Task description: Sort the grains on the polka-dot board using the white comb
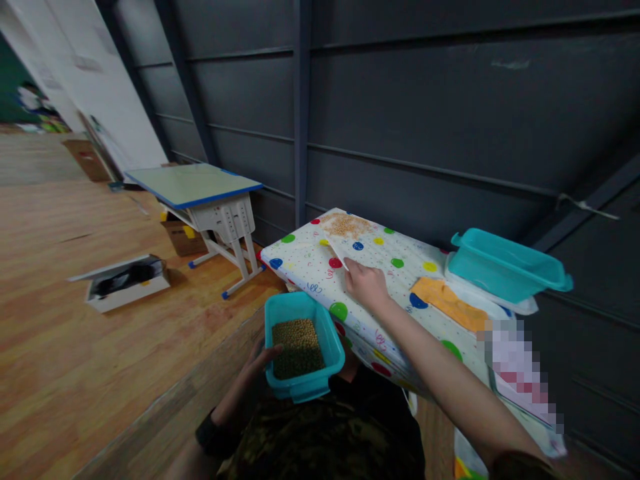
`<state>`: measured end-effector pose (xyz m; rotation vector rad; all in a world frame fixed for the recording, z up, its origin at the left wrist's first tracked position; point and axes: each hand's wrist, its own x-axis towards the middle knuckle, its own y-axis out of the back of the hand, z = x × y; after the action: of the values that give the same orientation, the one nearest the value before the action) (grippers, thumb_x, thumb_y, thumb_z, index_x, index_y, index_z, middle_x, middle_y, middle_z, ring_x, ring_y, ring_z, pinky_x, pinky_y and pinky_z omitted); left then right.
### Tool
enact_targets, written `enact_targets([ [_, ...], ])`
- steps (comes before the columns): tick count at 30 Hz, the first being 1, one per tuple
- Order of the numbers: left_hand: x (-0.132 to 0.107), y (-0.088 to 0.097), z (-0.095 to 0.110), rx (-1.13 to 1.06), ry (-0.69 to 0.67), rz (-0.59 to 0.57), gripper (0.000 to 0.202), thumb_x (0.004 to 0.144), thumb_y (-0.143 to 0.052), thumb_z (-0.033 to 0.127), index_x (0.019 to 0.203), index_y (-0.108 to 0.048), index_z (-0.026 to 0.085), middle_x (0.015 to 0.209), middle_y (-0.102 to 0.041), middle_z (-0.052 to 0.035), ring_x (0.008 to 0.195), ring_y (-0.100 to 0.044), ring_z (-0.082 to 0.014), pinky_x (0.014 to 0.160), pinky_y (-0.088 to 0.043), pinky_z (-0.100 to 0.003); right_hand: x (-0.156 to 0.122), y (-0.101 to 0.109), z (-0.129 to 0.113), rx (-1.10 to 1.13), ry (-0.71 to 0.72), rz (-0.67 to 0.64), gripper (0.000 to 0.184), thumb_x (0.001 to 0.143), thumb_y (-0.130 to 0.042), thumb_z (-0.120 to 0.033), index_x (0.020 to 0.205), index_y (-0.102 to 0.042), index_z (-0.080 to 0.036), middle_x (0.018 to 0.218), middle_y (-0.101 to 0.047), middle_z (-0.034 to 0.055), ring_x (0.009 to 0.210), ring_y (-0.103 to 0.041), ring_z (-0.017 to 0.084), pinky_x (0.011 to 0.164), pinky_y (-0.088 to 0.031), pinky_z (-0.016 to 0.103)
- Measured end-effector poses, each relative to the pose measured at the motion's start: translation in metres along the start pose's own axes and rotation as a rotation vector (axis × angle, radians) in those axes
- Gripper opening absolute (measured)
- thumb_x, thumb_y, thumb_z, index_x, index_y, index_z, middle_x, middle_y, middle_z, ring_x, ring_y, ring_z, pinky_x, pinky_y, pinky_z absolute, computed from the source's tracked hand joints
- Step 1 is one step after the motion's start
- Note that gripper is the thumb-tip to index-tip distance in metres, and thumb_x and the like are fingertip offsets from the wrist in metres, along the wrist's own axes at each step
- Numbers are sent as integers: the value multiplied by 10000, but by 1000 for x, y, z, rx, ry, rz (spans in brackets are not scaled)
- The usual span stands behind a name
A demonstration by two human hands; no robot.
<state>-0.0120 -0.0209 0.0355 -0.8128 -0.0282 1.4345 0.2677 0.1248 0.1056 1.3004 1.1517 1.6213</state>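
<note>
My left hand (259, 368) grips the near left side of a teal plastic container (327, 333), its thumb over the rim. Inside the container lie tan beans (303, 331) and dark green beans (300, 362). It is held just off the front edge of the table, tilted a little. My right hand (367, 285) is closed on a thin white flat piece (338, 255) whose exact kind I cannot make out. That piece points over the tabletop toward a scattered patch of small tan grains (346, 225) near the far left corner.
A dotted cloth covers the table (320, 257). On its right are an orange cloth (447, 301), a second teal container (510, 263) and a blurred-out item (520, 380). A dark panelled wall (425, 120) stands behind. A desk (200, 183) and an open white box (130, 293) are leftward.
</note>
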Motion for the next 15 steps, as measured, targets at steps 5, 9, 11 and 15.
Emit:
enact_targets([
  [5, 3, 2, -3, 42, -1, 48, 961, 834, -946, 463, 1695, -559, 285, 1532, -788, -175, 1435, -721, -498, 1022, -678, -553, -7, -7, -11, 15, 141, -4, 549, 1074, -515, -213, 1585, -710, -164, 1441, -823, 171, 1106, -853, 278, 834, -613, 314],
  [9, 3, 3, -3, 50, -6, 41, 951, 838, -936, 463, 1696, -564, 290, 1513, -804, -158, 1424, -732, -496, 1000, -698, -548, 1, -11, -1, 206, 89, 194, 481, 1046, -551, -226, 1457, -792, -156, 1320, -868, 172, 998, -850, 264, 794, -583, 300],
  [11, 2, 3, -2, 45, -3, 35, 965, 842, -932, 466, 1711, -549, 293, 1506, -810, -159, 1420, -736, -496, 999, -701, -555, 13, -10, 9, 379, -52, 339, 372, 1060, -568, -302, 1230, -860, -146, 1099, -896, 161, 874, -824, 257, 771, -565, 305],
  [15, 0, 2, 0, 18, -5, 15, 974, 852, -930, 463, 1729, -530, 318, 1529, -802, -154, 1448, -720, -491, 1024, -692, -557, 46, -11, 20, 880, -425, 445, 347, 975, -724, -457, 772, -760, -178, 684, -751, 61, 663, -698, 237, 650, -532, 321],
])
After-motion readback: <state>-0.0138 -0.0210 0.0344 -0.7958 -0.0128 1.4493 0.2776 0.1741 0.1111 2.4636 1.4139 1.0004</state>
